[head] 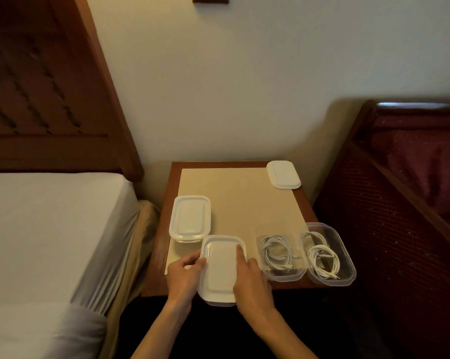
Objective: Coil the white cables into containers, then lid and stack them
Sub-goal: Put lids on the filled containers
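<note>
A lidded clear container (220, 270) sits at the table's front edge, partly overhanging it. My left hand (185, 275) grips its left rim with curled fingers. My right hand (249, 275) lies on its right side, index finger pressing the white lid. Behind it to the left stands another lidded container (190, 218). To the right, two open containers (280, 255) (330, 257) each hold a coiled white cable. A loose white lid (283, 174) lies at the far right corner.
The small wooden table (167, 229) with a beige mat stands between a white bed (50, 229) on the left and a dark red chair (399, 203) on the right. A wall is close behind it.
</note>
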`<state>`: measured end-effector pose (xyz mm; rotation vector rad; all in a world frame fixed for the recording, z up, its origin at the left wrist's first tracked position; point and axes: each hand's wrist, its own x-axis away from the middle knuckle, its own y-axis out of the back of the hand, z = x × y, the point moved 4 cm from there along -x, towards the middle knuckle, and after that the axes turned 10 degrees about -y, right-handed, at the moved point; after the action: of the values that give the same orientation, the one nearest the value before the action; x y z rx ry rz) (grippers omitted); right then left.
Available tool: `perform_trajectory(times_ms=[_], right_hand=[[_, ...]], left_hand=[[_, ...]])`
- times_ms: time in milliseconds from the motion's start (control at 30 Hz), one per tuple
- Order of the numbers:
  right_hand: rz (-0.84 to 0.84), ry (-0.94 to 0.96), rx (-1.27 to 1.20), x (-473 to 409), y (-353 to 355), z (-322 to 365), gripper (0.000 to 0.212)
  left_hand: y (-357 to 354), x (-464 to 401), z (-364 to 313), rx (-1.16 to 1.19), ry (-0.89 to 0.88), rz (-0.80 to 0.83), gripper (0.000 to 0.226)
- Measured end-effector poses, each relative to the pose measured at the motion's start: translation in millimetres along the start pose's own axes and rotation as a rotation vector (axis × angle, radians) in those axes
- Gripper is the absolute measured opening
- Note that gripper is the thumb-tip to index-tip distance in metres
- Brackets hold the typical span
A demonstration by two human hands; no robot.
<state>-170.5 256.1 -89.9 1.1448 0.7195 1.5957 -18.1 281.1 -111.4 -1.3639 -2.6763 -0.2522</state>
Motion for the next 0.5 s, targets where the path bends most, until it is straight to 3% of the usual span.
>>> perform_trajectory(times_ms=[67,133,200,233,300,433,500], right_hand=[[-0.075,-0.011,0.164,15,0,0,0.067],[-0.264,0.026,0.2,29,0,4,0.077],[-0.414,0.175,0.162,34,-8,13,0.062],[-0.415,0.237,0.139,34,-11,20,0.05],[-0.317,0.317,0.161,25,-21,31,0.051],[-0.146,0.304,0.237,-8,-44,36,0.057],[-0.121,0.299,0.25,-23,-42,37,0.055]], left_hand=[[6,0,-5,-0.168,-0.106,-0.054,0.01],[15,-1,-17,-0.405,-0.267,-0.207,0.02],[19,-11,-29,-0.565,-0.509,-0.293,0.018],[16,-20,-34,-0.636,-0.611,-0.259,0.02],[6,-47,-36,-0.782,-0.703,-0.097,0.032],[-5,-87,-19,-1.076,-0.599,0.255,0.05],[-1,-94,-13,-1.095,-0.558,0.317,0.052]])
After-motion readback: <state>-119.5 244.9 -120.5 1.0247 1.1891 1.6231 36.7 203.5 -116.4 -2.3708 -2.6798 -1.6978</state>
